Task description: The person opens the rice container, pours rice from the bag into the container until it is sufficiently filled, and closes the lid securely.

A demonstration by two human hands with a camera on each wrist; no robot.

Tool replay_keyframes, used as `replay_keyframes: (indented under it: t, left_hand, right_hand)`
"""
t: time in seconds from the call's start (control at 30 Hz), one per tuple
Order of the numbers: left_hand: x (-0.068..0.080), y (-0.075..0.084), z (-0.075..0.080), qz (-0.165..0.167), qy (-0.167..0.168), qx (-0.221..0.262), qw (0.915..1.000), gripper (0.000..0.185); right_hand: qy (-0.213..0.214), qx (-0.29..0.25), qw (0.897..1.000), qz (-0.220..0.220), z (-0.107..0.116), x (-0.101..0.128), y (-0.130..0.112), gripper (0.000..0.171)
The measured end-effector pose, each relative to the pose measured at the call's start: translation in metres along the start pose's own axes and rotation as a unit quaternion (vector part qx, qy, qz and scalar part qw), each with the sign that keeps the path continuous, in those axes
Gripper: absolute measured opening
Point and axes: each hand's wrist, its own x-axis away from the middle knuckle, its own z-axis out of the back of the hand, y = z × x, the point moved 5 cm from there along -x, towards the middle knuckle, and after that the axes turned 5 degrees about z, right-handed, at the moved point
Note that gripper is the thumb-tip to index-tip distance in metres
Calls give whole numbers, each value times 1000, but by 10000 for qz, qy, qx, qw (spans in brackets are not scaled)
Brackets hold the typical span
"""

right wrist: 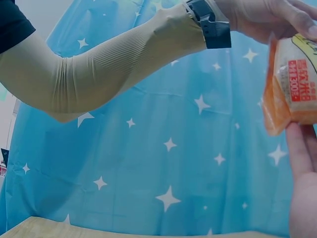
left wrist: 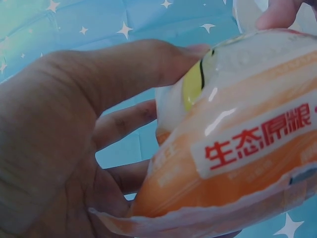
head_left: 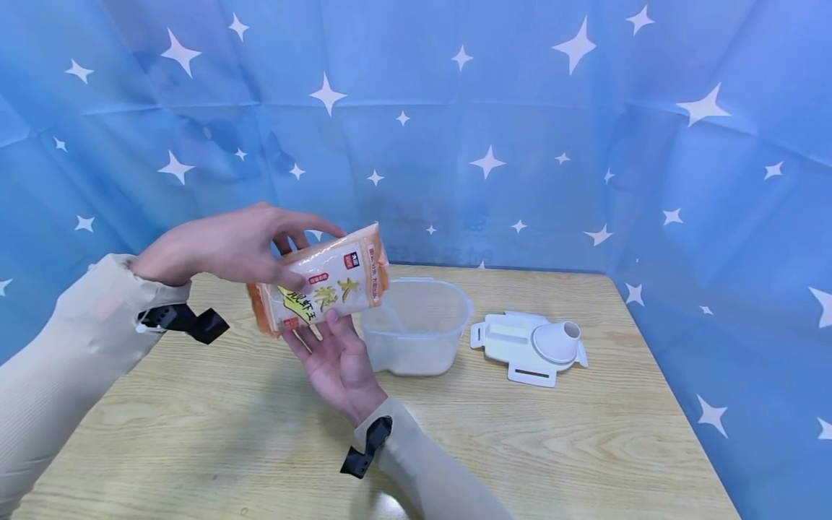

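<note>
I noticed snug, finely ribbed beige arm sleeves (head_left: 78,368) on both arms, a boxy black wrist camera (head_left: 185,323) strapped over each; a dark short sleeve (right wrist: 15,24) topped the left one.

head: bright | soft shadow on table (head_left: 572,448) — small glare near bottom edge | left wrist: dimmer — highlights on packet (left wrist: 233,141)

The left hand (head_left: 237,242) arches from above, thumb and fingers curled; below it, the right hand (head_left: 343,367) is held palm upward, thumb raised.
</note>
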Motion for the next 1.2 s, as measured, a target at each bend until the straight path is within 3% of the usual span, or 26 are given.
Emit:
replay_keyframes:
  t: [1.2]
  left_hand:
    - [-2,-2,-2,237,-445,158,9986,76]
  right_hand:
    - [75,-105,9999,-56,1,1,4,58]
